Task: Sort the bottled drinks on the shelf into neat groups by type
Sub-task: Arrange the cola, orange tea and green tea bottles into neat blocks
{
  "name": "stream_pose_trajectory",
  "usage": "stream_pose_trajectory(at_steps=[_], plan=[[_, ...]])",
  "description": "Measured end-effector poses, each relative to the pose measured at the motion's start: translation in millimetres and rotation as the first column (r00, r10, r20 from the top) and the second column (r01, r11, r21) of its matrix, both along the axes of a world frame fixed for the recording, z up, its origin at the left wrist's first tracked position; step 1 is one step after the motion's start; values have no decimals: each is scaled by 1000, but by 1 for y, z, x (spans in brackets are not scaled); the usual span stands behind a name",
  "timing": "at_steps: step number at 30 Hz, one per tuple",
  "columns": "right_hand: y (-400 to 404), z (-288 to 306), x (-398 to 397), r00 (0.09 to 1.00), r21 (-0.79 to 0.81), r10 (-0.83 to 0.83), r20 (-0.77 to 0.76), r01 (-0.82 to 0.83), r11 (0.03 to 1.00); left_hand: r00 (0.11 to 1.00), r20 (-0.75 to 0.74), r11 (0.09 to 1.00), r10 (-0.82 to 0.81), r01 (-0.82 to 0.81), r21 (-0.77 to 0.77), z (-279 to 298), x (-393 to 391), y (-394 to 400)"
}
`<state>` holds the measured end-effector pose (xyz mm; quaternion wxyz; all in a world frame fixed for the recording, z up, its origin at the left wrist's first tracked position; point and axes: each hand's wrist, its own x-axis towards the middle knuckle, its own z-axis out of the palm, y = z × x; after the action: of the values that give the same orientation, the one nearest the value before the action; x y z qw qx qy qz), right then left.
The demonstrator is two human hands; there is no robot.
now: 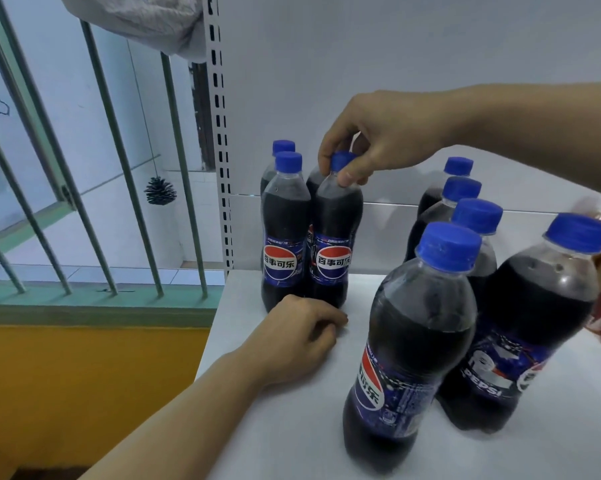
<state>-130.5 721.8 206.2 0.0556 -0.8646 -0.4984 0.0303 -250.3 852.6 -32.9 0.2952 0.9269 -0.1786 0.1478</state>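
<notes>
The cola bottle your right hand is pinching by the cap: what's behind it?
Behind the pinched bottle stands another cola bottle; only its dark shoulder shows. The right hand covers its cap, and the front bottle hides its label.

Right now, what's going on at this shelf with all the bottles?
A person is sorting cola bottles on a white shelf. The right hand pinches the blue cap of a front bottle in a tight cluster of four at the back left. The left hand rests on the shelf, fingers loosely curled, holding nothing. Five more cola bottles stand in a loose row on the right, nearest one in front.
</notes>
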Motion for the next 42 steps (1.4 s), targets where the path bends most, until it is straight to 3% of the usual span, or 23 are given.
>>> stream_pose_trajectory(at_steps=[3, 7, 9, 11, 12, 15, 21, 24, 29, 42], plan=[[-4, 0, -2, 999, -28, -23, -34, 22, 999, 1000, 6, 1000, -2, 2, -9, 1, 1, -1], [-25, 8, -1, 993, 110, -69, -92, 79, 991, 1000, 22, 1000, -7, 7, -18, 1, 0, -2], [-44, 18, 4, 987, 132, -162, 7, 160, 978, 1000, 19, 999, 4, -3, -34, 1, -1, -4], [-67, 26, 18, 926, 31, -308, 217, 309, 951, 1000, 0, 997, 11, -11, -72, 3, -4, -7], [-78, 25, 23, 892, -45, -376, 252, 399, 916, 1000, -14, 994, 6, -8, -113, 6, -6, -9], [-97, 9, 34, 863, -144, -504, 27, 503, 852, 994, -94, 967, -56, 30, -253, 16, -10, -22], [-94, -3, 44, 929, 21, -367, 46, 367, 930, 985, -136, 984, -110, 88, -157, 17, 2, -32], [-84, -1, 46, 947, 66, -319, -27, 320, 945, 987, -127, 991, -98, 85, -103, 9, 3, -28], [-66, -7, 49, 962, 106, -266, -54, 271, 957, 987, -35, 986, -159, 158, -44, -7, 3, -18], [-29, -17, 48, 972, 173, -226, -60, 233, 957, 981, -4, 981, -194, 194, 17, -16, 5, -15]])
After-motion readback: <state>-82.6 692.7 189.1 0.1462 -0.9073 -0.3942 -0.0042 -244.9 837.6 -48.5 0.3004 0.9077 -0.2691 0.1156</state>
